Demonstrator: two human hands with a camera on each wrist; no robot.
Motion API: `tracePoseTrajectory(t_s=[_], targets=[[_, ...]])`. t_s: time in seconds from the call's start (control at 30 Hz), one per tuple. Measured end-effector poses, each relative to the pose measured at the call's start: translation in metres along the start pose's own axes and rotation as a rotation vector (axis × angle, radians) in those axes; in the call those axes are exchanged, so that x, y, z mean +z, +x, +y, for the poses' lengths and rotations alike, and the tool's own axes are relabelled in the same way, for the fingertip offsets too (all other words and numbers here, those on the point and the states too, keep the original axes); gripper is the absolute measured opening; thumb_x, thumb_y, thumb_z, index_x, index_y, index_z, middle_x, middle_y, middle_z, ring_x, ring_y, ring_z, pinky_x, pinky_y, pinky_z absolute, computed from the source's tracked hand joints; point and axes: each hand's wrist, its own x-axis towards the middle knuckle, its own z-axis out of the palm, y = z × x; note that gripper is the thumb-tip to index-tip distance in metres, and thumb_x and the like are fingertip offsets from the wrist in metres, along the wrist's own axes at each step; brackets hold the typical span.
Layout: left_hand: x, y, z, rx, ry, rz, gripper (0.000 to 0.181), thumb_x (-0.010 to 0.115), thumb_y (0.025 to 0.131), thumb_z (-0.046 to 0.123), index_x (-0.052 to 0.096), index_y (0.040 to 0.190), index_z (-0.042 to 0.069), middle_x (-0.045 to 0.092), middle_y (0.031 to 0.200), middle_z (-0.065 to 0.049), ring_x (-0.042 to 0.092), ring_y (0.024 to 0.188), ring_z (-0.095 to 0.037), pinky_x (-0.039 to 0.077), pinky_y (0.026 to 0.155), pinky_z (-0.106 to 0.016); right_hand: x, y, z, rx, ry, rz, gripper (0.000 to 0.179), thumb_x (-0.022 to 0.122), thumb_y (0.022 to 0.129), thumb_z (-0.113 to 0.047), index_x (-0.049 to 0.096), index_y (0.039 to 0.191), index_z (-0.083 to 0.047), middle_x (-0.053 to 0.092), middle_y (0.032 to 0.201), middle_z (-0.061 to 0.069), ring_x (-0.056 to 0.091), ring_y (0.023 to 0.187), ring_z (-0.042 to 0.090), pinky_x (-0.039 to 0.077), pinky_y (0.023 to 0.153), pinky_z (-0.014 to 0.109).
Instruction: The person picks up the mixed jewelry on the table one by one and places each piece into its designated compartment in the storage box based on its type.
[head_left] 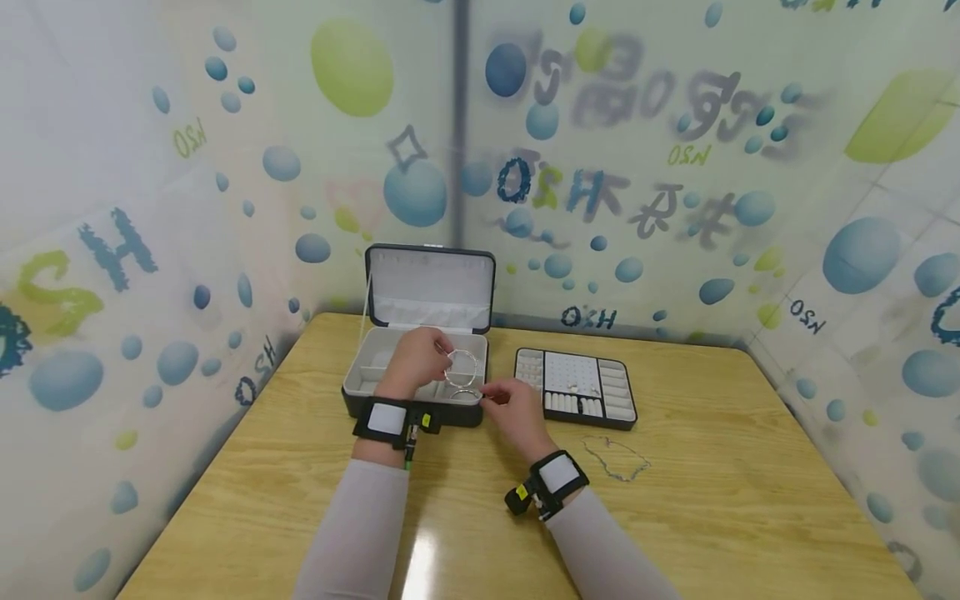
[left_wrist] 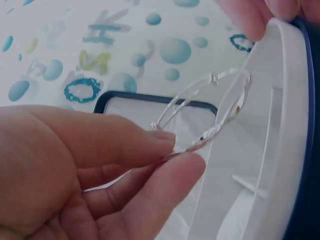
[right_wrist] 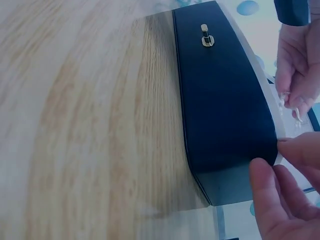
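Head view: left hand [head_left: 418, 360] pinches a silver bangle [head_left: 476, 368] over the jewelry box [head_left: 459, 414]; right hand [head_left: 521, 417] grips its near-right corner.

Wood-grain surface [head_left: 720, 467] bears an open dark jewelry box [head_left: 459, 414], a compartmented tray [head_left: 617, 390] beside it, and a silvery chain [head_left: 621, 479] near the tray.

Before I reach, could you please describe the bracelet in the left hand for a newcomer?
On the wooden table, find the open, dark jewellery box. Over it, the left hand pinches the silvery round bracelet; being held up sets it apart from the thin chain lying on the table.
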Motion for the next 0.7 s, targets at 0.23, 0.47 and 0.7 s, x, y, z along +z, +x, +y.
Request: tracePoseTrajectory(t_s=[0.23,0.47,0.7], targets=[[-0.01,-0.001,-0.012,-0.044,0.044,0.051,0.017,0.066,0.09,0.002,0.076,0.105,0.002,0.074,0.09,-0.012,0.071,0.066,-0.018,0.05,0.057,-0.028,0.002,-0.002,-0.004,-0.109,-0.115,0.014,0.015,0.079,0.092,-0.006,0.081,0.107,-0.005,0.078,0.101,0.008,0.074,0.091,0.021,0.063,0.083,0.035],[-0.024,-0.007,-0.019,-0.041,0.109,0.06,0.021,0.064,0.09,0.0,0.077,0.107,0.002,0.076,0.092,-0.013,0.069,0.065,-0.019,0.047,0.058,-0.027,0.002,-0.003,-0.004,-0.111,-0.098,0.004,0.016,0.078,0.093,-0.006,0.081,0.108,-0.004,0.077,0.102,0.007,0.074,0.093,0.021,0.062,0.084,0.036],[-0.036,-0.008,-0.03,-0.056,0.174,0.089,0.018,0.063,0.092,0.003,0.077,0.103,0.006,0.075,0.097,-0.013,0.067,0.076,-0.024,0.052,0.065,-0.034,0.0,-0.002,-0.003,-0.106,-0.109,0.016,0.015,0.079,0.092,-0.005,0.081,0.107,-0.005,0.077,0.101,0.007,0.073,0.091,0.021,0.062,0.083,0.037]])
